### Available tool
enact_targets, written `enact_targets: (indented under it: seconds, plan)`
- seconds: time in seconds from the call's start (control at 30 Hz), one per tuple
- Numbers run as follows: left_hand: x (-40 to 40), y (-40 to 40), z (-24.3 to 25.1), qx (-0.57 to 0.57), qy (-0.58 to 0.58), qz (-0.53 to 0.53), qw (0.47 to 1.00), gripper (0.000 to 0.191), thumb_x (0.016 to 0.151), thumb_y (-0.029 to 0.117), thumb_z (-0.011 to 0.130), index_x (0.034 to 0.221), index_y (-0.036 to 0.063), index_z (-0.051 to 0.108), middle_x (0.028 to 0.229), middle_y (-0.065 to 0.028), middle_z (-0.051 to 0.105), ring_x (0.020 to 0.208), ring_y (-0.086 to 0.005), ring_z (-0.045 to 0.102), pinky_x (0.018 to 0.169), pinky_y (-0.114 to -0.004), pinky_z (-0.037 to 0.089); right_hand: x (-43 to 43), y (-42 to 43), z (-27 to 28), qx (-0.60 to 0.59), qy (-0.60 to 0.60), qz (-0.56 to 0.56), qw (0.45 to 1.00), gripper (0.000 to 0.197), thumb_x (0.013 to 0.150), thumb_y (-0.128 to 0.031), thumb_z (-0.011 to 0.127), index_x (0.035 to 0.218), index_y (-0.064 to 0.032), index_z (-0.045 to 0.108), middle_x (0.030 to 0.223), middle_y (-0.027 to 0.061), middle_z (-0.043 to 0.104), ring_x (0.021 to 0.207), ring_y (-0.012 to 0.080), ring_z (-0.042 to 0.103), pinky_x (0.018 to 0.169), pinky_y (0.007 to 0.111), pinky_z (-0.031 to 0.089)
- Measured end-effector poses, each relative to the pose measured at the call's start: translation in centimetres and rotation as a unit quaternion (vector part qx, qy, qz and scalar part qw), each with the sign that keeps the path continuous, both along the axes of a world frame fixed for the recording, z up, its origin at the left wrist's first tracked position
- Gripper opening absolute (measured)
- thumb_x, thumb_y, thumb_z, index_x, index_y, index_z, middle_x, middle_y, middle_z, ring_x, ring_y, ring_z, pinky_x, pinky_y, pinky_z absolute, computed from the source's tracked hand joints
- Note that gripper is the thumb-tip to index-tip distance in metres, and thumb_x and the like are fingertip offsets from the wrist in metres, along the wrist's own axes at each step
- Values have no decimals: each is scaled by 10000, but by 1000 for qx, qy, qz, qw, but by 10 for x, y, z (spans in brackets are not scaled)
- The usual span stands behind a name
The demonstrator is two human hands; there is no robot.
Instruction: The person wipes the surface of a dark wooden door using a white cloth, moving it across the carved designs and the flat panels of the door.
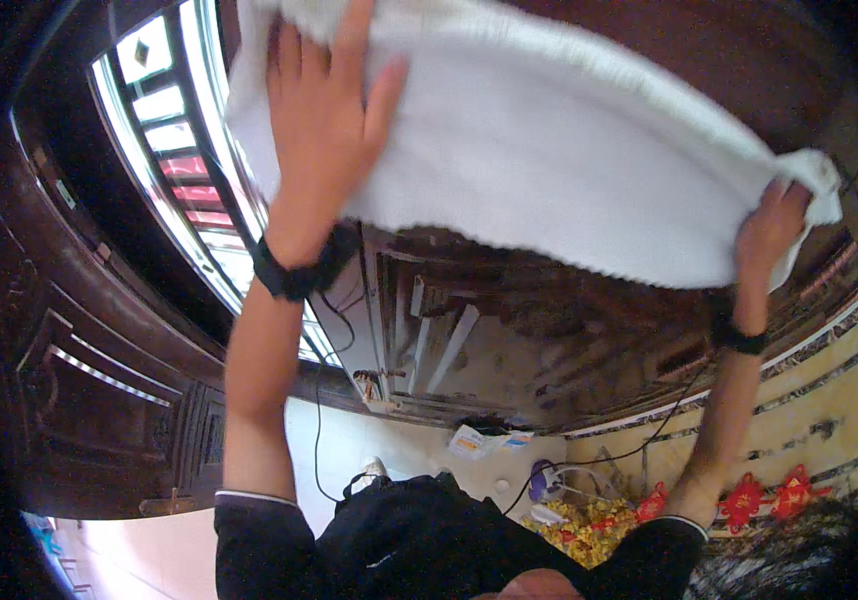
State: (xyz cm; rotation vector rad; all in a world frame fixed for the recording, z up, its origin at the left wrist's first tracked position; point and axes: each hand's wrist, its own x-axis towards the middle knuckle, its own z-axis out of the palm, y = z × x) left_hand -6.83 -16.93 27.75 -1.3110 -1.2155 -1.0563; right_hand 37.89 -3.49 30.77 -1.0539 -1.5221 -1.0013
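Observation:
A large white cloth is stretched sideways between my two raised hands, its lower edge finely jagged. My left hand is at its left end, with some fingers tucked under the bunched upper edge and the thumb and forefinger stretched out over the fabric. At the far end on the right, my right hand grips a gathered corner. Both wrists wear black bands. Behind and below the cloth is glossy dark wooden furniture; much of it is hidden by the fabric. Motion blurs the cloth's upper edge.
Dark carved wooden panelling and a bright patterned window stand left. A black cable hangs to the pale floor. Printed paper, a purple-and-white object, yellow artificial flowers and red ornaments lie low down.

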Motion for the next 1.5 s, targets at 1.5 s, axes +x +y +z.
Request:
enact_targets:
  seconds: [1.5]
  plan:
    - [-10,-58,-431,-251,-408,-57,876,663,753,144,566,1373,69,342,930,-180,415,998,-405,420,1039,-562,178,-275,-112,-264,-389,-275,-22,879,534,735,-264,469,1169,41,535,1189,235,540,981,416,547,761,521,436]
